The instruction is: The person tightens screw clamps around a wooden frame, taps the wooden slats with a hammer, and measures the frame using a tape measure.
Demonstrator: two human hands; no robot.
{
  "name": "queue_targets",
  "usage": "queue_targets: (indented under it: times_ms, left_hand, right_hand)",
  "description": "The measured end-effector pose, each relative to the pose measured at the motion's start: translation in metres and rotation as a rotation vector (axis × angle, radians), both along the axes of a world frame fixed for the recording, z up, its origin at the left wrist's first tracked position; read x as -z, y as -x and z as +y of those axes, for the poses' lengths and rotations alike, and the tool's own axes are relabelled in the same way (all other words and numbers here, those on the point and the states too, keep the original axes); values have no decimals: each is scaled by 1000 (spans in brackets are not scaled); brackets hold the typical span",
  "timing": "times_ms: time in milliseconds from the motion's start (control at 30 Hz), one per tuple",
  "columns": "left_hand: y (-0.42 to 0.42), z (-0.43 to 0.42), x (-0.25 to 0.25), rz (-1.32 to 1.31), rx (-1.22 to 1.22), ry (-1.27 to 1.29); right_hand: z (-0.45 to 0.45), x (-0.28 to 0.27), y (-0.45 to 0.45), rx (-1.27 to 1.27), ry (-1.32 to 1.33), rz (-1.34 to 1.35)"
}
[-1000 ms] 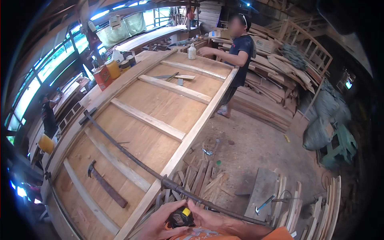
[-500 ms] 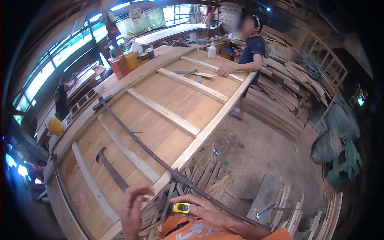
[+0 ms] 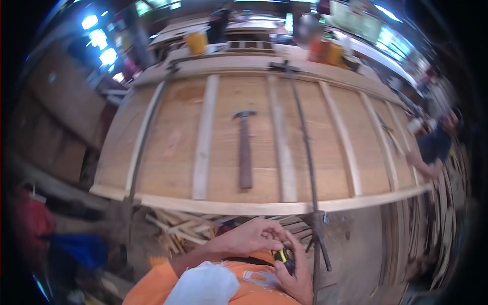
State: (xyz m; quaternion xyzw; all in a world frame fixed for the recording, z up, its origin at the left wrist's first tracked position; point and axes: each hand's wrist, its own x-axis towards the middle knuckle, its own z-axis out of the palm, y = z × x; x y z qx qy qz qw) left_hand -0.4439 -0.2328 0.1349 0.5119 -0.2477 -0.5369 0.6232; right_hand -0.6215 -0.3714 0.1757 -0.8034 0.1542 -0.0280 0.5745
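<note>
Tape measure: a small, compact case [image 3: 283, 261], black with a bright yellow part on the side toward the left hand [image 3: 254, 236].
Hold: gripped in the right hand [image 3: 299, 270], its thumb along the near side and its fingers curled round the far side.
Left-hand contact: fingertips right at the upper edge of the case; whether they press on it is hard to tell.
Pose: tilted, partly covered by the fingers.
Place: held up in front of the orange shirt [image 3: 259, 295], on the wearer's side of the panel's near rail [image 3: 254, 207].
Blade: too blurred and covered to make out.
</note>
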Motion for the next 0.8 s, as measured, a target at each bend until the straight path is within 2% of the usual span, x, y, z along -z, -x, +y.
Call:
queue_targets:
  times_ms: [33,100,167,200,267,433,467,500,533,567,600,633,667,733,767,800]
  left_hand:
    - [-11,5,-4,-5,112,-8]
    - [-40,19,-13,-15,17,9]
    - [-83,41,-20,-66,-64,29]
    - [-106,49,-24,-92,-139,29]
    - [-147,70,-40,-123,-149,115]
    - [-178,109,-67,-237,-351,165]
    - [-174,113,-67,-267,-372,197]
    - [-171,117,-68,-251,-382,204]
    - [-169,124,-76,-341,-591,208]
    - [-170,131,-84,-432,-792,212]
    - [-175,154,-88,-702,-995,67]
    - [-167,174,-94,-703,-1277,170]
    - [-158,195,-100,-725,-1555,260]
    - [-133,201,-133,-906,-1860,552]
    - [-120,203,-149,-1020,-2001,669]
    - [-117,196,-145,-1004,-1971,633]
  right_hand:
    - [5,7,-2,22,106,-37]
    - [23,-16,-12,121,34,-55]
    - [17,21,0,163,-387,49]
    - [5,18,-1,54,-373,101]
    - [6,24,-7,23,-257,68]
    - [11,5,-44,-128,-306,152]
    - [9,0,-41,-141,-314,190]
    - [-7,1,-42,-124,-304,348]
    - [-3,-14,-47,102,-382,425]
    - [-19,-33,-56,68,-314,469]
    - [-35,-24,-62,147,-361,275]
    - [-36,-67,-78,214,-413,326]
    - [-53,-55,-82,459,-508,134]
    - [-49,-105,-90,511,-695,-156]
    - [-56,-102,-81,540,-690,-162]
    - [-61,-90,-80,546,-698,-124]
